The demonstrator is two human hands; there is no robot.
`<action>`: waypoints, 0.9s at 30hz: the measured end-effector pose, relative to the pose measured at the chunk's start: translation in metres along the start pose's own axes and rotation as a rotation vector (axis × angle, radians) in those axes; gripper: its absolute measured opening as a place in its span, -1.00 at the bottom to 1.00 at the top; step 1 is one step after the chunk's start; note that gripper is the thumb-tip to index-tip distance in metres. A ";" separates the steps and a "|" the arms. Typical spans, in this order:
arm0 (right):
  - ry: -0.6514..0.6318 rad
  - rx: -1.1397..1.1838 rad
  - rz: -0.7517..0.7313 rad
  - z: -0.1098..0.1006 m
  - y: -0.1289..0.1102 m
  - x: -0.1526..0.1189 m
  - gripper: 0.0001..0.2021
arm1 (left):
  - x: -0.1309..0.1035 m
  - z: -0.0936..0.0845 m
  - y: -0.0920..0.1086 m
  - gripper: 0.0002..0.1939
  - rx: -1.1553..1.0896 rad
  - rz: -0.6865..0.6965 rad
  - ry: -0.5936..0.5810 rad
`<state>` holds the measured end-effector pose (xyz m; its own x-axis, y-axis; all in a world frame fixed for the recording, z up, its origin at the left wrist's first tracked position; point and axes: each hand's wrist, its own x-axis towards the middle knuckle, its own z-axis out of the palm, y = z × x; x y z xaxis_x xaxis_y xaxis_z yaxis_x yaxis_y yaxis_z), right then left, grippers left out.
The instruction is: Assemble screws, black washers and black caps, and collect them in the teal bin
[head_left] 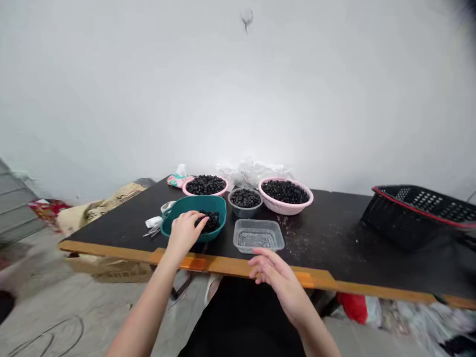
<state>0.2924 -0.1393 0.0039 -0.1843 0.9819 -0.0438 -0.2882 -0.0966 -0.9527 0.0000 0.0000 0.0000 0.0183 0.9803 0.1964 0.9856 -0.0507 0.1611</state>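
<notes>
My left hand (185,230) reaches over the rim of a teal plastic basin (186,204). Its fingers bend toward the thumb beside a heap of small, shiny black pieces (211,221). The fingertips seem drawn together, but anything between them is too small to make out. Near the table's front edge, my right hand (277,277) hovers with loosely curved, separated fingers and nothing visible in them. Just beyond it is a clear rectangular plastic tub (258,235) with thin, pale, glinting bits on its bottom.
Behind stand a pink basket (286,207) and a grey bowl (245,212) of black pieces, plus another pink-rimmed container (185,188). A large black basket (401,218) occupies the right side. Crumbs (293,238) lie near the tub. Yellow-brown edging (230,265) runs along the table's front.
</notes>
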 end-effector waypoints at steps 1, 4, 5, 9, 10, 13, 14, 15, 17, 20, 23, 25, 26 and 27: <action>0.004 -0.007 -0.002 -0.005 0.003 0.003 -0.45 | 0.005 -0.002 -0.002 -0.62 -0.008 -0.008 -0.023; 0.007 -0.033 -0.009 -0.020 0.011 0.010 -0.45 | 0.021 -0.008 -0.008 -0.64 -0.022 -0.004 -0.126; 0.011 -0.041 -0.011 -0.023 0.013 0.012 -0.46 | 0.027 -0.009 -0.009 -0.64 -0.026 0.014 -0.183; -0.013 -0.093 0.003 -0.029 0.015 0.014 -0.52 | 0.051 -0.006 -0.006 -0.61 -0.010 0.063 -0.388; -0.018 -0.107 0.010 -0.029 0.016 0.015 -0.52 | 0.056 -0.004 -0.005 -0.60 0.000 0.059 -0.421; -0.009 -0.144 0.035 -0.029 0.025 0.017 -0.48 | 0.065 -0.003 -0.004 -0.57 0.021 0.045 -0.476; -0.006 -0.155 0.044 -0.030 0.029 0.018 -0.47 | 0.066 -0.004 -0.005 -0.56 0.022 0.047 -0.484; -0.007 -0.165 0.054 -0.031 0.035 0.018 -0.45 | 0.067 -0.007 -0.005 -0.56 0.018 0.054 -0.487; -0.010 -0.186 0.082 -0.034 0.048 0.018 -0.43 | 0.064 -0.014 -0.008 -0.56 -0.004 0.081 -0.476; -0.020 -0.223 0.143 -0.043 0.066 0.013 -0.47 | 0.052 -0.026 -0.014 -0.57 -0.060 0.125 -0.406; -0.039 -0.261 0.223 -0.057 0.082 0.001 -0.53 | 0.034 -0.033 -0.019 -0.55 -0.119 0.141 -0.289; -0.053 -0.281 0.282 -0.066 0.093 -0.009 -0.55 | 0.026 -0.034 -0.018 -0.56 -0.151 0.148 -0.239; -0.060 -0.291 0.308 -0.071 0.099 -0.014 -0.57 | 0.025 -0.032 -0.017 -0.57 -0.163 0.150 -0.233; -0.067 -0.301 0.331 -0.074 0.105 -0.018 -0.59 | 0.025 -0.030 -0.016 -0.58 -0.173 0.148 -0.236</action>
<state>0.3353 -0.1554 -0.1174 -0.2838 0.8925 -0.3505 0.0812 -0.3419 -0.9362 -0.0202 0.0200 0.0313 0.2173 0.9761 0.0038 0.9267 -0.2075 0.3134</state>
